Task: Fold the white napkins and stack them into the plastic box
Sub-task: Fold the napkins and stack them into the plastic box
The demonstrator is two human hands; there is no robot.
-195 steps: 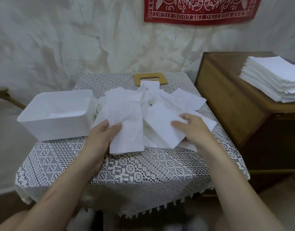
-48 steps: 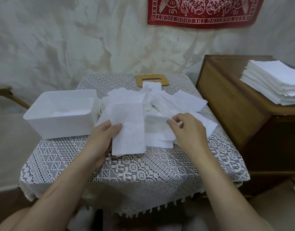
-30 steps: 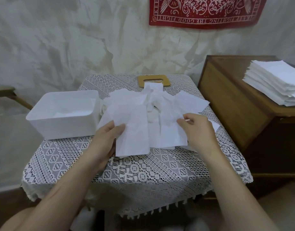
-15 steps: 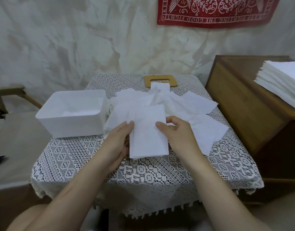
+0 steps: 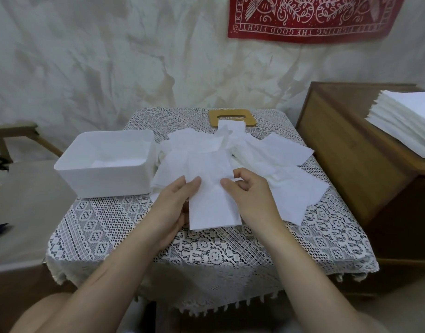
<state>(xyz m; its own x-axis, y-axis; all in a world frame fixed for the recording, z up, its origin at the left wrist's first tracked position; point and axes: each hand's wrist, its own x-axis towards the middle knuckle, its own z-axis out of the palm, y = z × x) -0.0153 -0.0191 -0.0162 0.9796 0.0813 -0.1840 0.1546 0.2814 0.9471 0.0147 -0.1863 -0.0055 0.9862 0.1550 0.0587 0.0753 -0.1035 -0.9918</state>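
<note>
A person's two bare hands work a folded napkin [image 5: 213, 207] on a lace-covered bench [image 5: 206, 258], just right of the white plastic box [image 5: 103, 182] and nearer the bench's front edge than the box is. The left hand [image 5: 175, 205] lies along the side of the napkin facing the box, its fingers [image 5: 180, 186] straight and pressed together, the thumb tip resting on the sheet. The right hand [image 5: 252, 200] sits on the napkin's side away from the box, thumb pressed on the paper and fingers [image 5: 242, 176] curled at the edge; whether they pinch the sheet cannot be told.

Loose napkins [image 5: 273, 159] spread in an overlapping heap right of the box, partly under the folded one. The box stands open, with white sheets [image 5: 115, 162] lying flat on its bottom. A wooden frame [image 5: 233, 116] with a slot lies behind the heap, farther back than the box and to its right. Well to the right of the box stands a wooden cabinet [image 5: 346, 150] bearing a neat stack [image 5: 406, 123] of white napkins. A red banner [image 5: 309, 18] hangs on the pale wall, above and to the right of the box.
</note>
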